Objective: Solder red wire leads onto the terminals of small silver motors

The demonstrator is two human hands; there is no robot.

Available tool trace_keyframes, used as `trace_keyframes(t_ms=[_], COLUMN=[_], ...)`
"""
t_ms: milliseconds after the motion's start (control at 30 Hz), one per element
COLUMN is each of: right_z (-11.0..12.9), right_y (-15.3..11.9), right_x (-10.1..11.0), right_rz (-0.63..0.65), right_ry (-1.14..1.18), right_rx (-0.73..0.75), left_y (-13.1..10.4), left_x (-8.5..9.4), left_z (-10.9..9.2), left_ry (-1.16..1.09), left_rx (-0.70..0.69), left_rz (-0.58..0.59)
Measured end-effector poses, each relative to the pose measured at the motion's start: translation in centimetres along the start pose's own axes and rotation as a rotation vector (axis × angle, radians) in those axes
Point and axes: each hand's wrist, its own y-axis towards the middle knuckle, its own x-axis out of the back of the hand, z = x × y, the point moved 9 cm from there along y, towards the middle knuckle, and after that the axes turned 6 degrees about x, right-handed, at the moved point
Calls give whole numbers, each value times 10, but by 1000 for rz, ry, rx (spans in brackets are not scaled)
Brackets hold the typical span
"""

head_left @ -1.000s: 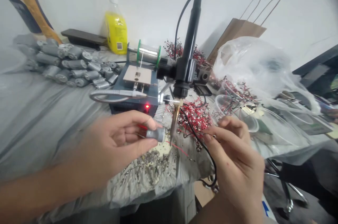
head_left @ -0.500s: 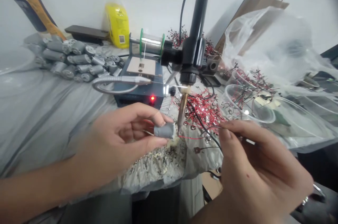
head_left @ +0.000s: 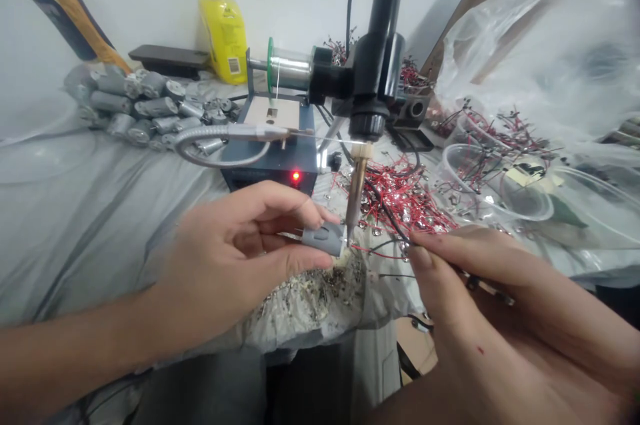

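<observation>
Between the thumb and fingers of my left hand (head_left: 250, 245) lies a small grey electric motor (head_left: 323, 238), its terminal end turned to the right. The tip of a mounted soldering iron (head_left: 356, 201) stands right at that end; whether it touches is hard to tell. My right hand (head_left: 480, 278) pinches thin wires near the fingertips. A red wire (head_left: 375, 251) runs from there to the motor's terminal end, and a black wire (head_left: 385, 244) is beside it. A solder feed tube (head_left: 220, 138) points toward the iron from the left.
Behind stands a blue soldering unit (head_left: 270, 175) with a solder spool (head_left: 293, 70). Grey motors (head_left: 145, 108) are piled at the left, near a yellow bottle (head_left: 223, 38). Red wires (head_left: 400, 201) are heaped behind my hands; plastic tubs (head_left: 525, 215) stand at the right. Solder scraps (head_left: 320, 288) litter the front.
The whole view has shifted slightly. A black wire now shows beside the red one near the motor. Both hands keep their holds.
</observation>
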Motion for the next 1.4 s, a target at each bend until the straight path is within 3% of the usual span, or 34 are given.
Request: trace_keyframes(t_ms=[267,767,1033,1400], right_z=[-1,-2,3,15], right_y=[-2,1,-2,1], right_x=[-1,3,-4,-7], right_rz=[-40,-82,54,109], right_ry=[53,-11,-9,-34], right_rx=[-84,-98,-47,56], left_y=[2,6,7,3], left_x=[1,1,-4,-2], left_z=[1,6,3,0], left_ry=[-41,-75,-129,-89], left_rx=[-11,29,19,8], left_rz=[8,14,68,51])
